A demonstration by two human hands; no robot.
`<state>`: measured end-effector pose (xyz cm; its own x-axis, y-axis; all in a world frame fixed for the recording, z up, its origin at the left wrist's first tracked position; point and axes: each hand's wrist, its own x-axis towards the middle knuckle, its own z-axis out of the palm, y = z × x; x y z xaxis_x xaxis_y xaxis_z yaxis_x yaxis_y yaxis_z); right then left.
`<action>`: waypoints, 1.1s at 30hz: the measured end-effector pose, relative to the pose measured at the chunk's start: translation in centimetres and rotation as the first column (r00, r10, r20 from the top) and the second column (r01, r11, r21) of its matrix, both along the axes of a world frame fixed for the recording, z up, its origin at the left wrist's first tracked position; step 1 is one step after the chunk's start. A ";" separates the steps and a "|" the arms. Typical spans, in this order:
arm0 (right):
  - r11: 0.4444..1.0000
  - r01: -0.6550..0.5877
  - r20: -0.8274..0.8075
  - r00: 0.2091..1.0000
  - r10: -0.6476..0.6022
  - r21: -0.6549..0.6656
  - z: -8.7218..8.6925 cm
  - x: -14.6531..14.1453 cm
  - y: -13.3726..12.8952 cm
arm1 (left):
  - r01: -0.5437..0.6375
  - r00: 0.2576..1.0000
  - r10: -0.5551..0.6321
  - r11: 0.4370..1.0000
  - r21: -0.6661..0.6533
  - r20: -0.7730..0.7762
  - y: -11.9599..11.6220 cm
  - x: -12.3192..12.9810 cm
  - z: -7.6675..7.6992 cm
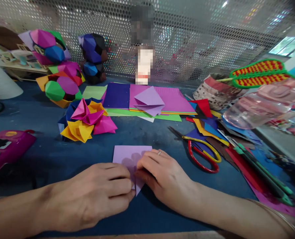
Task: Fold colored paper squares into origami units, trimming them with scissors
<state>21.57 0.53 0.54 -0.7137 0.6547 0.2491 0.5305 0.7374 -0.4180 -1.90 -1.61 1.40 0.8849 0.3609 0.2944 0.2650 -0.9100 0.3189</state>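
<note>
A light purple paper (122,154) lies on the blue table near its front edge, square at the top and with a pointed, folded part at the bottom. My left hand (97,192) has its fingers curled together on the paper's lower left part. On the right side of the same paper, my right hand (159,172) is closed, thumb and fingers pinching at its folded edge. A ring shows on one right finger. The fingertips of both hands nearly meet over the fold and hide part of it.
Scissors (204,149) lie right of my hands, beside paper scraps and a green cutter (266,172). Folded paper pieces (87,116) and coloured sheets (117,96) are behind. A magenta tool (15,146) sits left, a clear bottle (257,106) right.
</note>
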 end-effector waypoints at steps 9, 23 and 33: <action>0.999 0.001 0.053 0.999 -0.003 0.034 0.0 -0.3 -0.2 | 0.008 0.999 -0.009 1.000 -0.015 -0.040 -0.1 0.0 -0.2; 0.988 0.007 0.186 0.982 -0.036 0.154 -0.2 -0.7 -0.4 | -0.049 0.998 0.051 0.998 0.040 -0.030 -0.4 0.2 0.3; 0.989 0.033 0.163 0.985 -0.057 0.145 -0.1 -0.7 -0.4 | -0.046 0.988 0.052 0.998 0.046 -0.144 -0.5 0.8 0.4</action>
<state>20.91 0.17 0.48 -0.7235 0.6538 0.2213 0.6180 0.7564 -0.2143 -1.14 -2.11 1.84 0.9009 0.3952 0.1796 0.3507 -0.9064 0.2354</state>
